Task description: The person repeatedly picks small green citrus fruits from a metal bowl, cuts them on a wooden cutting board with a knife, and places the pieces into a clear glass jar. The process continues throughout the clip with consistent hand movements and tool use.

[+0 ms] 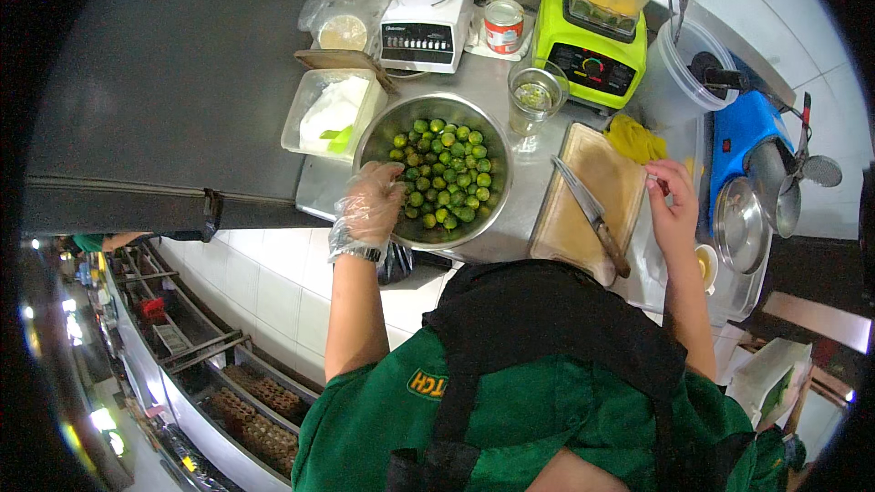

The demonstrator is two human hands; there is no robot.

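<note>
My left hand (372, 205), in a clear plastic glove, lies over the left rim of a stainless steel bowl (502, 208). Its curled fingers touch small green citrus fruits (448, 178) in the bowl; whether they grip anything is hidden. My bare right hand (673, 201) hovers by the right edge of a worn cutting board (581, 150). Its thumb and fingers pinch a small dark reddish object (662, 184), mostly covered. On the board lies a wooden-handled knife (591, 215), its handle towards me. Beyond the board sits a crumpled yellow cloth (634, 138).
Behind the bowl stand a white blender (420, 27), a red-labelled can (504, 27), a glass of liquid (536, 99) and a lime-green blender (591, 48). A tub of white powder (331, 113) is left. At right are a plastic bucket (683, 75), a blue appliance (748, 133) and a small cup (706, 266).
</note>
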